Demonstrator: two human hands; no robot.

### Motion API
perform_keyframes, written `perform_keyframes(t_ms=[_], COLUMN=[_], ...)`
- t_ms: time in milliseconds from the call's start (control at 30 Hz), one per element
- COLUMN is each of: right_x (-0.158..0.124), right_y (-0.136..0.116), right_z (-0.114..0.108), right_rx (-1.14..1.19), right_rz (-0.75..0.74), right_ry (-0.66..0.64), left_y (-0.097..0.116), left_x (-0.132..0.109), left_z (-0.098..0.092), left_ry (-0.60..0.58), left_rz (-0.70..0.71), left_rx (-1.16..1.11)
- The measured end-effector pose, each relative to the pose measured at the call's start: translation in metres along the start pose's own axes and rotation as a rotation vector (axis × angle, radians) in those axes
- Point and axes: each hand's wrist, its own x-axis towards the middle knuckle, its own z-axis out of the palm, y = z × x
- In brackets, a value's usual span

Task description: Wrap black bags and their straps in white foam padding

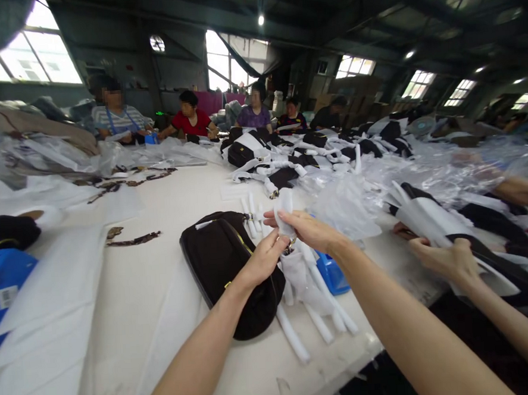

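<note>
The black bag [226, 271] lies on the table [121, 343] at the centre of the frame, its zip side up, just beside white foam strips [319, 325]. Above them, the right hand's [308, 227] grip pinches a white wrap [283, 203] between thumb and fingers; the left hand's [265, 257] fingertips gather close to a metal fitting [288, 249], but whether that grip is pressed together I cannot tell. To work this neatly, I would steady the fitting with the left hand, keep the wrap flat and snug in the right, and keep metal off the bag's fabric. The fingers hide where wrap and fitting meet; the bag covers part of the strips, the blue tray [333, 273] is partly covered, and another black bag [7, 232] is cut off at the left edge.
</note>
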Motion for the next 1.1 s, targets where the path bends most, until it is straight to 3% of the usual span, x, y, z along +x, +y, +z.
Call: perform_keyframes(t_ms=[133,267,367,433,533,633,800,933,1100], right_x=[-0.008,-0.034,-0.057,-0.067,-0.067,-0.058,-0.039,-0.029,-0.025], right_y=[-0.020,-0.017,0.010,0.032,0.057,0.066,0.075,0.080,0.061], right_z=[-0.006,-0.037,-0.048,-0.042,-0.020,-0.006,-0.005,-0.007,-0.028], right_rx=[-0.274,-0.342,-0.580,-0.845,-1.277,-1.510,-1.563,-1.544,-1.517], right_rz=[-0.012,0.004,-0.067,-0.093,0.013,0.128,0.075,0.053,0.080], right_ry=[0.128,0.302,0.238,0.169,0.101,0.051,0.126,0.204,0.420], left_y=[0.003,0.015,0.021,0.020,0.015,0.009,0.009,0.018,0.026], left_x=[0.000,-0.001,-0.003,-0.004,-0.005,-0.006,-0.011,-0.016,-0.017], left_z=[0.000,-0.014,-0.025,-0.026,-0.020,-0.015,-0.016,-0.014,-0.009], left_ry=[0.098,0.229,0.187,0.147,0.116,0.119,0.074,0.006,0.055], left_rz=[-0.070,-0.097,-0.128,-0.132,-0.120,-0.120,-0.105,-0.088,-0.032], left_rx=[-0.046,-0.180,-0.165,-0.141,-0.110,-0.126,-0.196,-0.104,0.063])
